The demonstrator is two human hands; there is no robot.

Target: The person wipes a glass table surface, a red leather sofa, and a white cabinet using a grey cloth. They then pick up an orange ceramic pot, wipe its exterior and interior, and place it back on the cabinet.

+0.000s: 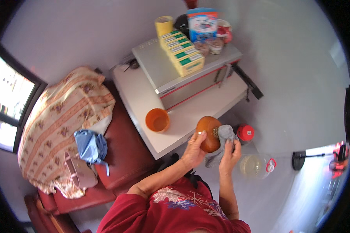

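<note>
My left hand [194, 152] is wrapped round a glossy, rounded orange-brown object [209, 144], with the thumb on its near side. A small patterned part shows on that object's right side; its exact kind is hard to make out. In my right hand [230, 156] is a grey cloth [226, 134], pinched between the fingers. The cloth's upper end lies against the patterned part, and its lower end hangs between my hands. An orange plastic cup [157, 120] stands on the white table [198, 101], to the left of the rounded object.
On the table stands a grey metal cabinet [151, 64] bearing yellow-green boxes [182, 54], yellow tape [164, 25], a blue pouch [202, 25] and jars. A red-capped container [245, 133] and large clear bottle [252, 166] are at right. A red sofa [124, 155] holds bags.
</note>
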